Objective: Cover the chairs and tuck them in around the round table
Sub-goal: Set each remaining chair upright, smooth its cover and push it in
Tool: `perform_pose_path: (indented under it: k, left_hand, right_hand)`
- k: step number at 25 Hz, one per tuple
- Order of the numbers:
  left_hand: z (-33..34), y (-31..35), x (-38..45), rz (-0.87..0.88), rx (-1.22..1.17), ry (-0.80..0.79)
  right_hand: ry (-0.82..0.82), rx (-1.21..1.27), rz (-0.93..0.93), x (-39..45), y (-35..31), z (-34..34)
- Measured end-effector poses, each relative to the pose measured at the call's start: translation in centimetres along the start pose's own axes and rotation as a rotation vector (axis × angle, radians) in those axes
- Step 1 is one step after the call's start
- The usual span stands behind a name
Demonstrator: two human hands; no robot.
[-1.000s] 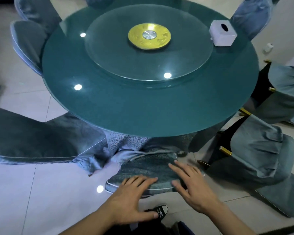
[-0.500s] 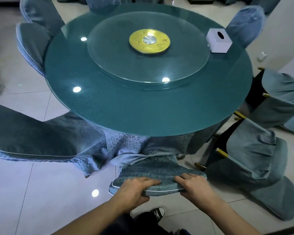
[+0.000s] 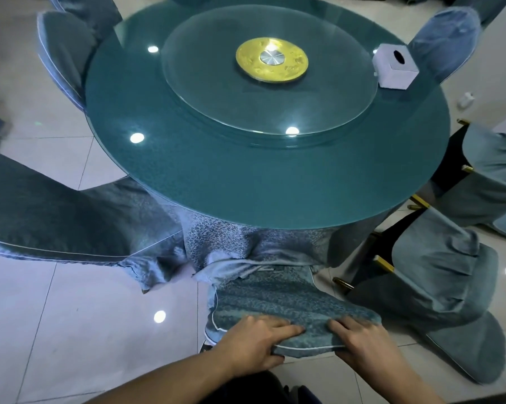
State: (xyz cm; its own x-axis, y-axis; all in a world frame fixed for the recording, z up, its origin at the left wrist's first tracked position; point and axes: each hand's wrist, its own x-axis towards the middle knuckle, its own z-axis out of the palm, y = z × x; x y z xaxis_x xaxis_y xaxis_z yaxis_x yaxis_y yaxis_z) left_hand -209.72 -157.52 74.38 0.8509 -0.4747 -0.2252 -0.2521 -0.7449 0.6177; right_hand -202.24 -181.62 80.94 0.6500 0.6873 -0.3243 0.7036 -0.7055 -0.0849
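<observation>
A chair in a blue patterned cover point(image 3: 280, 304) stands right in front of me, its seat under the edge of the round green glass table point(image 3: 246, 188). My left hand point(image 3: 254, 342) grips the top edge of the chair back, fingers over the top and thumb on the near side. My right hand point(image 3: 359, 342) grips the same edge further right. The chair's legs are hidden by the cover.
Another covered chair point(image 3: 56, 223) sits at the left, and two chairs point(image 3: 438, 272) with bunched covers and bare gold-tipped legs stand at the right. More covered chairs point(image 3: 65, 53) ring the far side. A glass turntable point(image 3: 269, 74) and white tissue box point(image 3: 396, 71) are on the table.
Both hands went from lying flat above the chair back to gripping its top edge. The chair has shifted slightly in toward the table.
</observation>
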Motion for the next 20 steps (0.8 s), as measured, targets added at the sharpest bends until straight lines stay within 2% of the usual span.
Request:
perform_pose_path:
  k: [5, 10, 14, 16, 20]
  left_hand:
    - [2.1, 0.5, -1.6, 0.076, 0.010, -0.011]
    - [0.8, -1.4, -3.8, 0.103, 0.000, 0.082]
    - [-0.1, -2.9, -6.4, 0.103, 0.024, 0.062]
    - [-0.2, -2.8, -6.9, 0.081, 0.075, 0.031]
    - [-1.5, -2.4, -6.4, -0.011, 0.096, 0.022]
  right_hand:
    - [-0.014, 0.043, -0.042, -1.6, -1.3, 0.6]
    - [-0.078, 0.102, -0.049, -0.4, -3.1, 0.9]
    - [-0.108, 0.130, -0.088, 0.5, -5.1, 1.6]
    - [-0.126, 0.160, -0.078, 0.7, -5.0, 1.1]
    - [-0.043, 0.220, -0.054, -0.2, -3.8, -0.4]
